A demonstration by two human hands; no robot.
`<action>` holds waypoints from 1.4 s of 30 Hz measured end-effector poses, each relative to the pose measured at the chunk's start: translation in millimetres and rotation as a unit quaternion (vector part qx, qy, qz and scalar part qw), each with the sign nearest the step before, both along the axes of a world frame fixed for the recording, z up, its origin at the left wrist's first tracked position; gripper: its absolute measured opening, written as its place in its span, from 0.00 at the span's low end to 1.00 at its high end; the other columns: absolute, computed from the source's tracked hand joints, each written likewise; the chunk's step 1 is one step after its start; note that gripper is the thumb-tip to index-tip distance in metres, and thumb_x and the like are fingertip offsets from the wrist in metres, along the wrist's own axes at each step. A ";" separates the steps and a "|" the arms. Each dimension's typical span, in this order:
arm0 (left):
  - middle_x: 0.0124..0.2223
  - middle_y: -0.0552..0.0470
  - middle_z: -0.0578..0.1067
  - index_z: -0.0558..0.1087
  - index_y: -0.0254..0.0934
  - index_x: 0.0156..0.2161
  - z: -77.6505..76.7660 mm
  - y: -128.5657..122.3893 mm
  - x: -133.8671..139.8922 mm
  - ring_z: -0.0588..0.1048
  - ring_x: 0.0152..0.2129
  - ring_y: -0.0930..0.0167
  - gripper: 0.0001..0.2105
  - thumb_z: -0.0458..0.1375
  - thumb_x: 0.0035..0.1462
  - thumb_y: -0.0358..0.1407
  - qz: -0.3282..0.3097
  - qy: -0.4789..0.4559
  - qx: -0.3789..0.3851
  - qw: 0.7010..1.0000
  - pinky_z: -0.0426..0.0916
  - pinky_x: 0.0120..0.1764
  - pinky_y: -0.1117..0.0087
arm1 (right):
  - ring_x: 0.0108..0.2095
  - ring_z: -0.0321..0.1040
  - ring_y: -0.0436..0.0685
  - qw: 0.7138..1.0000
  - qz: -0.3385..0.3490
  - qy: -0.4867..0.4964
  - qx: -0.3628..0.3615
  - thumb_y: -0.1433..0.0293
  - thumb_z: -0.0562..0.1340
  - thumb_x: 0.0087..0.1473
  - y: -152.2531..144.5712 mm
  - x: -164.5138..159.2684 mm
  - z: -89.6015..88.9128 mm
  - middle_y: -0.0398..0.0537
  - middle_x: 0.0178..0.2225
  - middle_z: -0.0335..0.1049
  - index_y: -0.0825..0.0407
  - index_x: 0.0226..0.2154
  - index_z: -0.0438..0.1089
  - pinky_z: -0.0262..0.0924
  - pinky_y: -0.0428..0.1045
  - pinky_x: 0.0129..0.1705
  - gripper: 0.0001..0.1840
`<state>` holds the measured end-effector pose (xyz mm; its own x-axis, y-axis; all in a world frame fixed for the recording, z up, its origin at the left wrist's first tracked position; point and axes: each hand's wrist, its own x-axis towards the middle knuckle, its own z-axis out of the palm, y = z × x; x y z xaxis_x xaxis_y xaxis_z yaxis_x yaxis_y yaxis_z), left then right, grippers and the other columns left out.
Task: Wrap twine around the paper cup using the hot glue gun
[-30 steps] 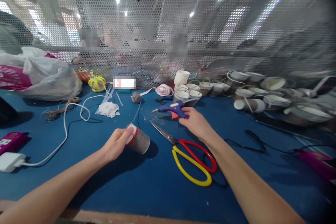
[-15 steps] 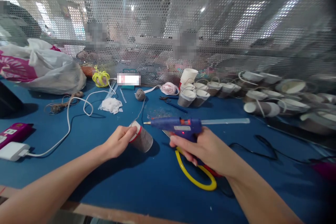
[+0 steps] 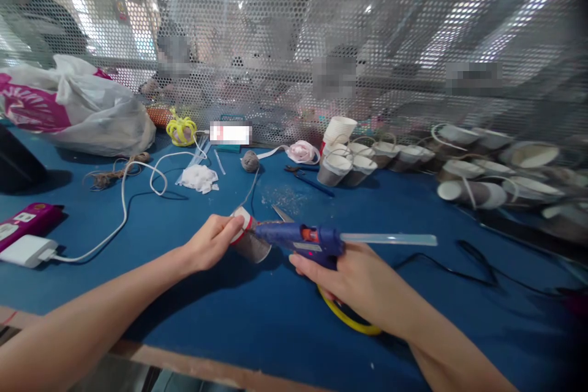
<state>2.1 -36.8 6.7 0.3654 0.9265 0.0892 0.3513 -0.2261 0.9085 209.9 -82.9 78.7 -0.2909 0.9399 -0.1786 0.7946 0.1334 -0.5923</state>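
My left hand (image 3: 215, 240) grips a paper cup (image 3: 255, 249) by its red-and-white end; grey yarn covers the cup's side and the cup lies tilted. A strand runs from the cup back to a small ball of grey yarn (image 3: 250, 161). In my right hand (image 3: 349, 278) is a blue hot glue gun (image 3: 294, 239), a clear glue stick (image 3: 390, 239) poking out of its rear. The gun's nozzle is right at the cup's side; whether it touches I cannot tell. Beneath the gun and my right hand lie scissors with a yellow handle (image 3: 351, 318), partly hidden.
Several yarn-covered cups with handles (image 3: 337, 168) stand at the back right. Pliers (image 3: 312, 180), a ribbon roll (image 3: 302, 152) and a white pile (image 3: 199, 179) lie further back. At left are a charger (image 3: 27, 250), its white cable and a plastic bag (image 3: 105, 110).
My right hand has brought the glue gun left and slightly down, so its nozzle is now at the cup. The left hand still holds the cup. The view has shifted slightly.
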 end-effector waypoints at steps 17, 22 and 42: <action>0.20 0.52 0.66 0.71 0.27 0.28 -3.1 1.0 -0.2 0.62 0.20 0.74 0.24 0.40 0.55 0.45 0.005 -0.005 -0.009 1.000 0.58 0.24 0.75 | 0.20 0.61 0.51 0.994 0.037 -0.071 0.072 0.55 0.50 0.50 -1.6 4.3 -8.3 0.41 0.14 0.63 0.51 0.12 0.60 0.55 0.46 0.25 0.24; 0.20 0.53 0.66 0.70 0.27 0.26 -2.3 0.8 -0.6 0.61 0.19 0.75 0.24 0.40 0.55 0.45 0.010 -0.001 0.000 1.000 0.58 0.24 0.75 | 0.18 0.61 0.50 0.996 0.026 -0.058 0.069 0.56 0.51 0.49 0.1 4.3 -9.3 0.41 0.12 0.62 0.51 0.10 0.58 0.53 0.45 0.20 0.25; 0.20 0.52 0.66 0.69 0.28 0.24 -2.0 1.3 -2.9 0.63 0.20 0.75 0.23 0.40 0.55 0.44 -0.012 0.011 0.030 0.999 0.59 0.25 0.75 | 0.13 0.59 0.49 0.998 -0.012 0.036 0.053 0.61 0.53 0.48 4.0 -2.5 2.7 0.39 0.08 0.58 0.51 0.11 0.60 0.58 0.44 0.20 0.20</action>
